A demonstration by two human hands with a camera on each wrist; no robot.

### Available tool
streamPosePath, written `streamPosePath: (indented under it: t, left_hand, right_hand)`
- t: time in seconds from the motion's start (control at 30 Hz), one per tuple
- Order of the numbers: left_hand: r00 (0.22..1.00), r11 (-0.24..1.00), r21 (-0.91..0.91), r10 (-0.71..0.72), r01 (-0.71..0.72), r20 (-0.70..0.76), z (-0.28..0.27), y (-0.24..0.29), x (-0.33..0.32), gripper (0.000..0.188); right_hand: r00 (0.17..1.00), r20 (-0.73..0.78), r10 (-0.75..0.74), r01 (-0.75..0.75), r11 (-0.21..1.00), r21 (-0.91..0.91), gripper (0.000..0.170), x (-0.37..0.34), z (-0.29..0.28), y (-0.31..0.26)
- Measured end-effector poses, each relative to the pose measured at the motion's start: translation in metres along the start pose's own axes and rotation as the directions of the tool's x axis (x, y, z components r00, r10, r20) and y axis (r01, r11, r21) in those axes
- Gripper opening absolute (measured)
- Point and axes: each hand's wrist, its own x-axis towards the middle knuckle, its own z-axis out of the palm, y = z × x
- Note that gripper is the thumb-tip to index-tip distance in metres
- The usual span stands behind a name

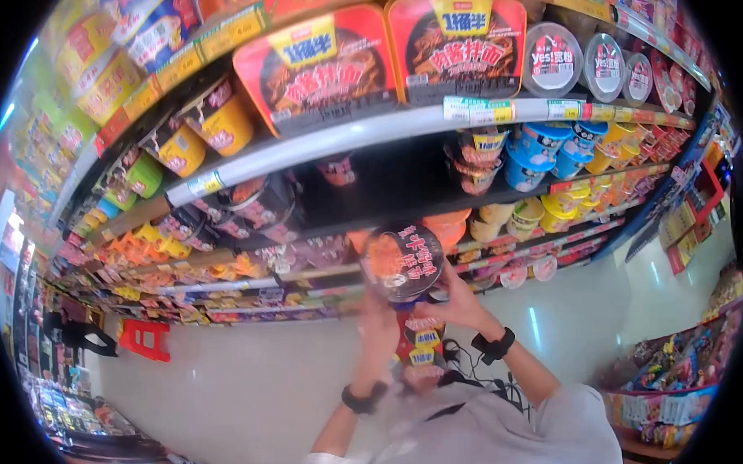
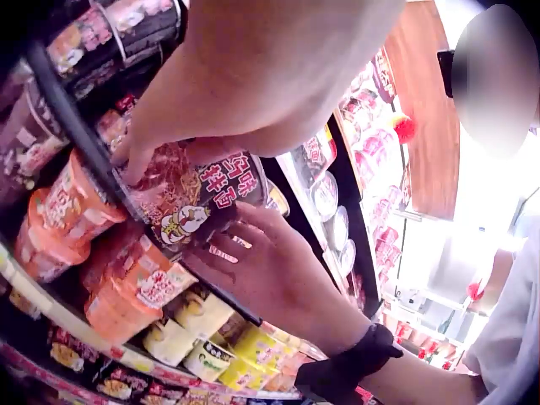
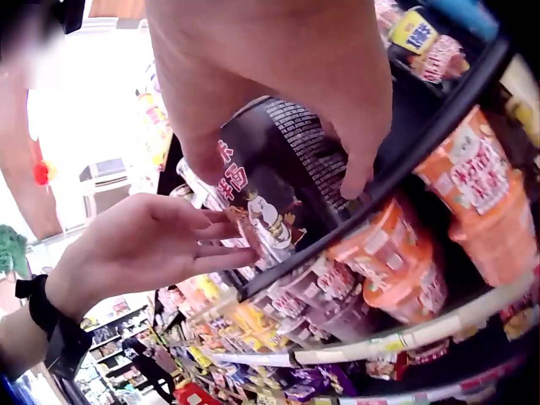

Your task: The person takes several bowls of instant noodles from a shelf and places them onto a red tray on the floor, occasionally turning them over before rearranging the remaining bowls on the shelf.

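In the head view, a round black instant noodle bowl (image 1: pixel 404 262) with red writing on its lid stands in front of the shelves, between both hands. My left hand (image 1: pixel 379 326) grips its left side, and my right hand (image 1: pixel 464 309) grips the opposite side. The left wrist view shows the noodle picture on the bowl (image 2: pixel 181 186), with the right hand's (image 2: pixel 274 266) spread fingers on its lower edge. Seen from the right wrist, the right thumb and fingers straddle the black wall of the bowl (image 3: pixel 278 169), while the left hand's (image 3: pixel 156 240) fingertips touch its side.
A dark gap in the shelf (image 1: pixel 386 178) lies beyond the bowl, with stacked noodle cups (image 1: pixel 477 159) on its right. Orange cups (image 3: pixel 401 261) fill the tier below. Red packs with yellow labels (image 1: pixel 424 345) show between the forearms. A red stool (image 1: pixel 144 340) stands on the floor.
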Motion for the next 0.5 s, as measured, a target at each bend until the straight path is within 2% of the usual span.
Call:
streamPosePath:
  t: [0.07, 0.1, 0.2, 0.23, 0.33, 0.37, 0.43, 0.47, 0.5]
  left_hand:
    - [1.000, 0.988, 0.151, -0.013, 0.015, -0.011, 0.010, -0.008, -0.021, 0.059]
    - [0.986, 0.990, -0.047, -0.127, 0.132, 0.104, 0.005, -0.001, -0.024, 0.062]
    - [0.970, 0.915, -0.345, -0.152, 0.210, 0.188, 0.021, -0.042, -0.049, 0.062]
    - [0.986, 0.964, -0.237, -0.093, 0.124, 0.138, 0.027, -0.048, -0.055, 0.065]
    - [0.966, 0.918, -0.333, -0.148, 0.214, 0.214, 0.034, -0.062, -0.075, 0.069]
    - [0.965, 0.946, -0.257, -0.142, 0.198, 0.220, 0.042, -0.083, -0.085, 0.070]
    - [0.919, 0.923, -0.201, -0.262, 0.327, 0.296, 0.038, -0.079, -0.094, 0.070]
    - [0.887, 0.905, -0.167, -0.323, 0.391, 0.330, 0.037, -0.077, -0.099, 0.070]
    - [0.943, 0.958, -0.110, -0.236, 0.267, 0.233, 0.048, -0.087, -0.107, 0.072]
  right_hand:
    - [0.999, -0.004, 0.048, -0.048, 0.997, 0.053, 0.103, -0.022, 0.003, 0.012]
    - [0.998, -0.010, 0.069, -0.069, 0.997, 0.033, 0.102, -0.030, 0.005, 0.020]
    - [0.993, -0.061, 0.102, -0.101, 0.995, 0.015, 0.097, -0.063, 0.001, 0.075]
    - [0.988, -0.068, 0.140, -0.137, 0.989, 0.048, 0.088, -0.070, 0.002, 0.086]
    - [0.970, -0.107, 0.219, -0.210, 0.973, 0.092, 0.070, -0.080, -0.001, 0.111]
    - [0.945, -0.127, 0.300, -0.281, 0.948, 0.147, 0.067, -0.083, -0.002, 0.119]
    - [0.876, -0.154, 0.457, -0.410, 0.874, 0.261, 0.064, -0.087, -0.003, 0.135]
    - [0.865, -0.181, 0.469, -0.412, 0.868, 0.279, 0.061, -0.088, -0.004, 0.144]
    - [0.853, -0.206, 0.480, -0.413, 0.861, 0.298, 0.059, -0.087, -0.004, 0.152]
